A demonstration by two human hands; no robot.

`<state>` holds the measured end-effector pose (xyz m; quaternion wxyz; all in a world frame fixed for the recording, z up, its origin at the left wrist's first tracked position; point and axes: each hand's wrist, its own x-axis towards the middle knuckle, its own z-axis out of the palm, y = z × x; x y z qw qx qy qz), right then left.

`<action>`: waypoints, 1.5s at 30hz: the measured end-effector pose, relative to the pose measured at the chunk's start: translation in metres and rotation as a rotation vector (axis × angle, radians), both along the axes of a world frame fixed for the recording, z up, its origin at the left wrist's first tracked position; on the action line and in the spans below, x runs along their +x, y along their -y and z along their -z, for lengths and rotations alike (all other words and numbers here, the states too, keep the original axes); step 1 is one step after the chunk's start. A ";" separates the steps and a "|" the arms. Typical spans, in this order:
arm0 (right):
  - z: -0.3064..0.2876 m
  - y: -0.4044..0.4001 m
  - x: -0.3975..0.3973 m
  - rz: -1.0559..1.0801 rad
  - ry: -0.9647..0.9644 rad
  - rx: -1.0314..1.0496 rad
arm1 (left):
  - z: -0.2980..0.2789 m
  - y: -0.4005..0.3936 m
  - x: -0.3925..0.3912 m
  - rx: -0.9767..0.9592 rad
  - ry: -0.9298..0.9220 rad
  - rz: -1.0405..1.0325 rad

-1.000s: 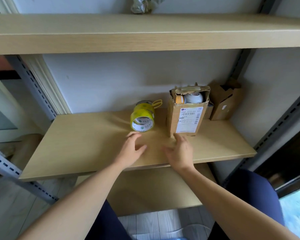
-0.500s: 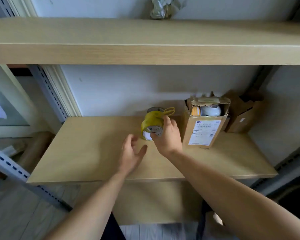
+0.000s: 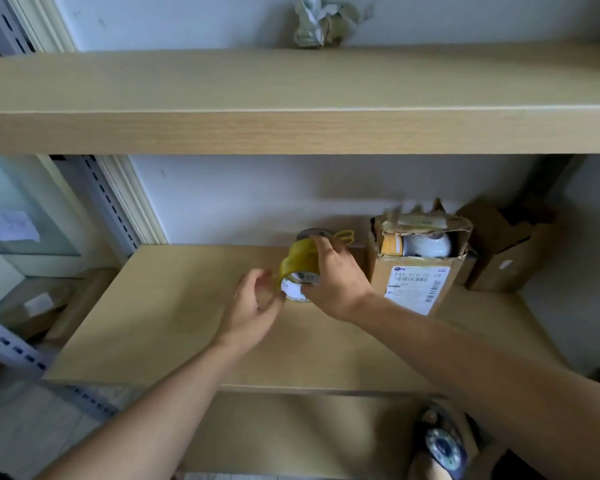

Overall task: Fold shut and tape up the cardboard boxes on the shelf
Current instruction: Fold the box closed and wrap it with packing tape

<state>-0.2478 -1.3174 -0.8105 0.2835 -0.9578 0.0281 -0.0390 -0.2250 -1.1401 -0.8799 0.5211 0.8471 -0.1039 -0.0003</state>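
So in the last second our right hand point(image 3: 333, 282) swung off the labelled box point(image 3: 417, 268) and now grips the yellow tape roll point(image 3: 298, 268) on the shelf point(image 3: 174, 306), left hand point(image 3: 253, 310) loose-open beside it, boxes still unfolded at the right — taping's next, we reckon.

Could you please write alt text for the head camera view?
A right hand grips a yellow tape roll on a light wooden shelf, the open left hand beside it. An open labelled cardboard box stands right.
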 end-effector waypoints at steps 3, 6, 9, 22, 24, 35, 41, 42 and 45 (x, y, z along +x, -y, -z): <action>-0.008 0.004 -0.001 -0.043 0.027 0.012 | -0.034 0.010 0.014 0.082 0.170 0.024; -0.011 0.008 -0.002 -0.047 0.042 0.023 | -0.059 0.019 0.027 0.195 0.270 0.099; -0.009 0.009 -0.003 -0.042 0.063 0.052 | -0.069 0.023 0.036 0.282 0.280 0.206; 0.007 0.014 0.007 -0.039 0.000 0.055 | -0.063 0.022 0.063 0.390 0.269 0.405; 0.007 0.013 0.008 -0.032 -0.004 0.068 | -0.062 0.020 0.064 0.367 0.266 0.399; 0.007 0.008 0.008 -0.044 0.023 0.056 | -0.062 0.025 0.063 0.400 0.249 0.407; 0.012 0.012 0.002 0.001 0.004 0.106 | -0.058 0.018 0.060 0.422 0.239 0.424; 0.012 0.012 0.000 0.023 -0.012 0.143 | -0.058 0.017 0.060 0.405 0.231 0.425; 0.011 0.012 -0.008 0.083 -0.037 0.245 | -0.058 0.014 0.057 0.390 0.219 0.431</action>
